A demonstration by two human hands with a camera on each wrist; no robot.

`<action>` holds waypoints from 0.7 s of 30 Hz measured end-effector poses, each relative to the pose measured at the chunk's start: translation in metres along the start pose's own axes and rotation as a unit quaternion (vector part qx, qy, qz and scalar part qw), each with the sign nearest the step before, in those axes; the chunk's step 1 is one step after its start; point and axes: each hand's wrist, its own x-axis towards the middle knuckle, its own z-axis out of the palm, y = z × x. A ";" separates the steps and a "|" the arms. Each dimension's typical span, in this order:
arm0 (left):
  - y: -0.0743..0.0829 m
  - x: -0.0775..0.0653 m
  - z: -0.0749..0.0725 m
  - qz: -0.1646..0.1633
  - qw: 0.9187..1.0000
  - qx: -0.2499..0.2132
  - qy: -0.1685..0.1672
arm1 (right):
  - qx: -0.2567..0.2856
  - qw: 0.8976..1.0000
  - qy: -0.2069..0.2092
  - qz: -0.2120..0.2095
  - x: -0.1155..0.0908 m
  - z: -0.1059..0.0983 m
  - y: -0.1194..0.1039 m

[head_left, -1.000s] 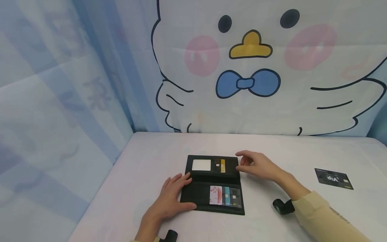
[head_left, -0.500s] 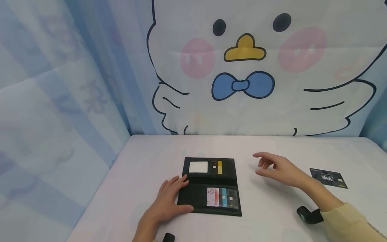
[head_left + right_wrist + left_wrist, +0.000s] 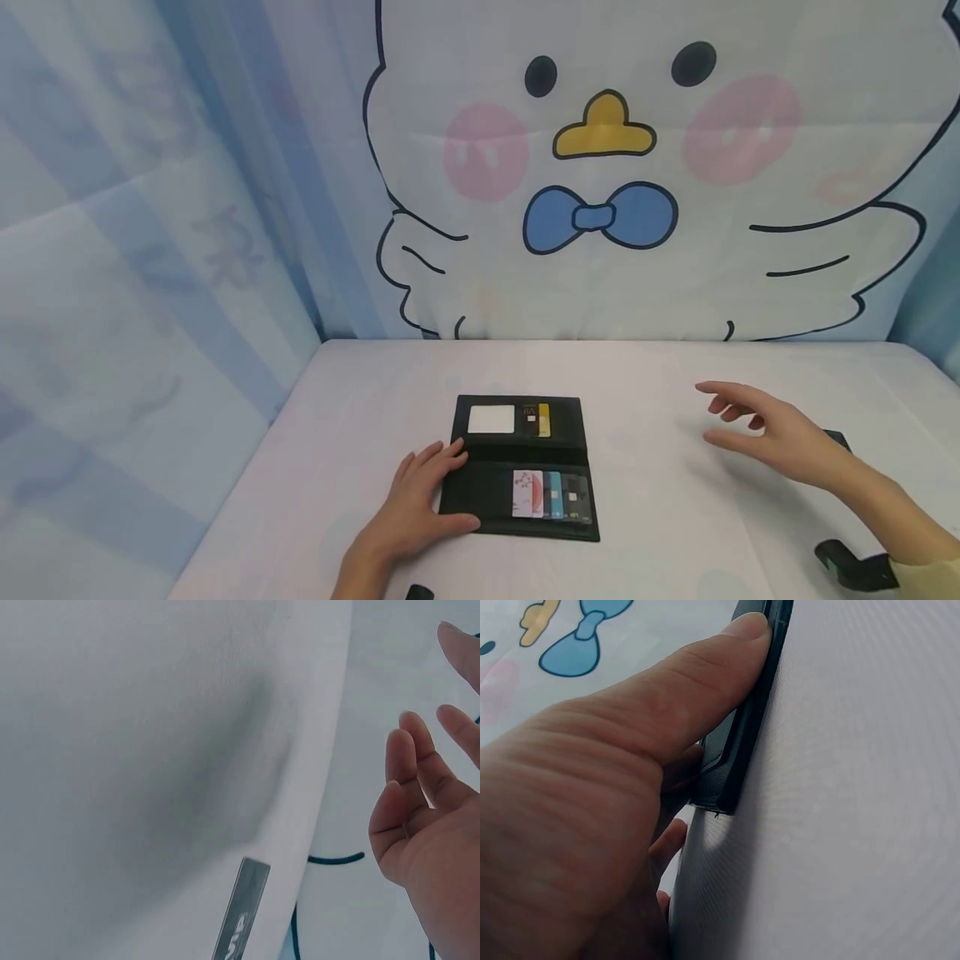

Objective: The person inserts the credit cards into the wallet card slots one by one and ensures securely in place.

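Note:
A black card wallet (image 3: 480, 487) lies unfolded on the white table, several cards showing in its slots. A pink patterned card (image 3: 527, 493) sits in the lower half; a white rectangle (image 3: 491, 419) and a yellow-edged card (image 3: 543, 420) show in the upper half. My left hand (image 3: 420, 508) rests on the wallet's left edge, thumb on the lower rim and fingers spread. Above the table at the right, my right hand (image 3: 780, 429) hovers with relaxed, partly bent fingers and holds nothing. It hides most of a dark VIP card (image 3: 241, 909), which lies flat on the table.
The white table (image 3: 637, 550) ends at the back against a cloth backdrop (image 3: 600, 292) printed with a cartoon bird. Another pale blue cloth (image 3: 150, 333) hangs along the left side. A black wrist camera (image 3: 855, 567) is strapped at my right wrist.
My right hand has left the wallet's upper right edge and moved right, towards the dark VIP card, now covering most of it. My left hand stays on the wallet.

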 end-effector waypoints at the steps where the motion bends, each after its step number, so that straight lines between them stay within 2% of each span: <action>1: 0.000 0.000 0.000 0.000 1.000 0.000 -0.001 | -0.004 1.000 0.003 0.006 -0.003 -0.002 0.003; 13: 0.000 0.000 0.000 0.010 1.000 0.007 -0.005 | -0.051 0.993 -0.010 0.104 -0.033 -0.030 0.052; 21: 0.001 0.000 -0.001 0.010 1.000 0.009 -0.003 | -0.055 0.984 -0.037 0.163 -0.048 -0.038 0.082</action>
